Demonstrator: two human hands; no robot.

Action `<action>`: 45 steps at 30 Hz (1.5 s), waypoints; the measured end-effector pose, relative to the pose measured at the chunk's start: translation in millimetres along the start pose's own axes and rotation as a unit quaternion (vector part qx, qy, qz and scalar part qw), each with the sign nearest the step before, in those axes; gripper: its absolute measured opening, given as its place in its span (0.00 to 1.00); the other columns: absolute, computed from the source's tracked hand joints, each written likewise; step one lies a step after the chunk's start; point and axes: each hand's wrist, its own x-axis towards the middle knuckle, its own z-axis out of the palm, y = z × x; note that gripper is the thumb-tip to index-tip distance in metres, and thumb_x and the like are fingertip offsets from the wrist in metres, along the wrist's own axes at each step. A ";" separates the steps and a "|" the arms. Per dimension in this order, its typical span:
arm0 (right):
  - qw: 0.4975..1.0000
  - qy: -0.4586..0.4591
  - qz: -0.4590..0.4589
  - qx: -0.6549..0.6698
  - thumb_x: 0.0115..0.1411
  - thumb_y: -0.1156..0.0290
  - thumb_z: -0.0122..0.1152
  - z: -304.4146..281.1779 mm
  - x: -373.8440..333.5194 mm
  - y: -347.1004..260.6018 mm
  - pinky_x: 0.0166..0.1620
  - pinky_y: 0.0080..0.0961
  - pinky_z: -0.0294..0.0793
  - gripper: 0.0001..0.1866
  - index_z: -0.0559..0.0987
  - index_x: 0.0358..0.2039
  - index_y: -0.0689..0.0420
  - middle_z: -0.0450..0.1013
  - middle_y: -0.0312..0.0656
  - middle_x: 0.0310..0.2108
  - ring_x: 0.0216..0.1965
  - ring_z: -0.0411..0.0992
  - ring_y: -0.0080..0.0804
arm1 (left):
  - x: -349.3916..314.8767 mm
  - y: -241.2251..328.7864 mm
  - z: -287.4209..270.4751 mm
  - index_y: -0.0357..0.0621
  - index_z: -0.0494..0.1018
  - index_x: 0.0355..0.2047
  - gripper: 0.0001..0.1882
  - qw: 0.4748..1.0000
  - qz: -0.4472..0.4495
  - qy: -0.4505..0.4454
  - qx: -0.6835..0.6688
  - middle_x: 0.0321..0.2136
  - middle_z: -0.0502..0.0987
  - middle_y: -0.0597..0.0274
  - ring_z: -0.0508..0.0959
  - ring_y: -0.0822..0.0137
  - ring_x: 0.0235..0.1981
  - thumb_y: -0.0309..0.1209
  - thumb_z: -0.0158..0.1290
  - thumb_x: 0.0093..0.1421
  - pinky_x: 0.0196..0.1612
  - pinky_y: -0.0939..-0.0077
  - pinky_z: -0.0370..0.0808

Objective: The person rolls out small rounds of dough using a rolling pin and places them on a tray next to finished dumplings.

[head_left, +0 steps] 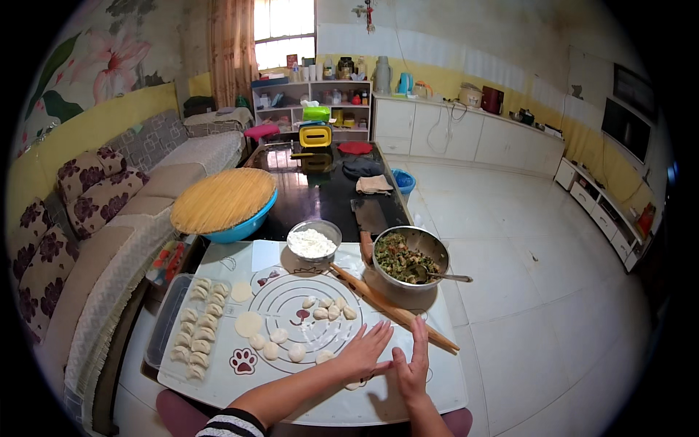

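Both hands low centre on the white pastry mat; left hand flat, fingers spread, palm down on the mat, a small dough piece peeking out just under its heel; right hand stands on edge, fingers straight and together, thumb side touching the left hand; neither hand closed round anything. Whether dough sits under the left palm, cannot tell. Wooden rolling pin lies diagonally just beyond the fingertips, apart from them. Cut dough lumps cluster inside the printed circles of the mat; floured rounds left of the left hand; one flat wrapper beside them. Folded dumplings in rows on a clear tray at far left. Steel bowl of green filling with spoon at upper right; smaller bowl of flour next to it; blue basin with woven lid behind.
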 end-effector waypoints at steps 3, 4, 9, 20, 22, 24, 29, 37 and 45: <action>1.000 -0.003 0.002 -0.020 0.57 0.65 0.58 5.0 3.3 9.4 0.63 0.37 0.52 0.31 0.61 0.60 0.61 0.55 0.54 0.62 0.63 0.53 0.48 | 15.1 -11.2 5.1 0.36 0.44 0.65 0.42 1.000 -0.007 -0.013 -0.007 0.66 0.45 0.47 0.46 0.53 0.67 0.51 0.44 0.60 0.65 0.49 0.45; 0.999 -0.013 0.011 -0.035 0.57 0.65 0.58 7.3 0.6 17.7 0.62 0.37 0.54 0.31 0.62 0.59 0.61 0.56 0.54 0.61 0.63 0.54 0.49 | 13.7 -16.9 8.6 0.39 0.45 0.65 0.38 0.998 0.015 0.000 -0.058 0.66 0.45 0.48 0.45 0.54 0.68 0.48 0.42 0.63 0.65 0.50 0.43; 0.992 -0.085 0.029 -0.090 0.54 0.66 0.60 8.8 -14.3 41.9 0.59 0.35 0.59 0.29 0.66 0.56 0.61 0.60 0.53 0.59 0.59 0.59 0.49 | -15.3 -44.5 -2.7 0.40 0.50 0.64 0.30 0.953 -0.010 0.166 -0.252 0.66 0.43 0.46 0.42 0.53 0.68 0.37 0.39 0.65 0.66 0.61 0.40; 0.938 -0.256 -0.077 -0.218 0.56 0.49 0.57 25.5 -35.7 10.7 0.65 0.44 0.48 0.40 0.57 0.62 0.58 0.49 0.57 0.64 0.65 0.47 0.53 | -81.5 -82.5 -39.1 0.41 0.55 0.62 0.30 0.943 -0.199 0.219 -0.153 0.65 0.47 0.44 0.46 0.51 0.67 0.39 0.46 0.62 0.65 0.51 0.41; 0.942 -0.244 -0.047 -0.225 0.57 0.46 0.54 34.2 -32.6 15.3 0.65 0.44 0.45 0.42 0.54 0.63 0.58 0.48 0.57 0.64 0.66 0.45 0.52 | -107.2 -60.5 -51.7 0.41 0.54 0.62 0.31 0.950 -0.236 0.193 -0.068 0.65 0.47 0.43 0.44 0.50 0.67 0.41 0.46 0.62 0.65 0.50 0.39; 0.945 -0.267 -0.029 -0.189 0.56 0.44 0.55 48.4 -27.0 19.9 0.65 0.45 0.45 0.43 0.55 0.63 0.59 0.47 0.58 0.64 0.66 0.45 0.54 | -136.8 -47.0 -52.8 0.41 0.52 0.63 0.35 0.935 -0.297 0.190 -0.046 0.65 0.46 0.42 0.42 0.47 0.67 0.45 0.46 0.61 0.65 0.49 0.36; 0.911 -0.349 -0.087 -0.204 0.54 0.40 0.54 75.8 -32.1 -9.6 0.65 0.49 0.44 0.43 0.57 0.64 0.52 0.48 0.59 0.64 0.66 0.45 0.54 | -174.0 -62.3 -12.2 0.40 0.49 0.64 0.39 0.945 -0.273 0.151 -0.099 0.65 0.47 0.43 0.44 0.47 0.67 0.50 0.46 0.60 0.65 0.50 0.39; 0.882 -0.369 -0.146 -0.253 0.57 0.39 0.46 94.9 -37.6 -11.7 0.65 0.44 0.45 0.38 0.58 0.63 0.46 0.50 0.57 0.64 0.66 0.47 0.53 | -157.8 -51.6 -13.0 0.47 0.49 0.65 0.37 0.969 -0.223 0.109 -0.014 0.65 0.43 0.43 0.43 0.47 0.67 0.53 0.42 0.62 0.65 0.49 0.40; 0.965 -0.225 -0.113 -0.066 0.58 0.54 0.55 141.9 -0.8 8.4 0.63 0.40 0.52 0.33 0.63 0.59 0.58 0.55 0.59 0.60 0.63 0.52 0.54 | -111.3 -112.7 -2.9 0.45 0.55 0.62 0.30 0.934 -0.262 0.236 -0.061 0.63 0.51 0.42 0.48 0.45 0.65 0.47 0.41 0.64 0.64 0.49 0.44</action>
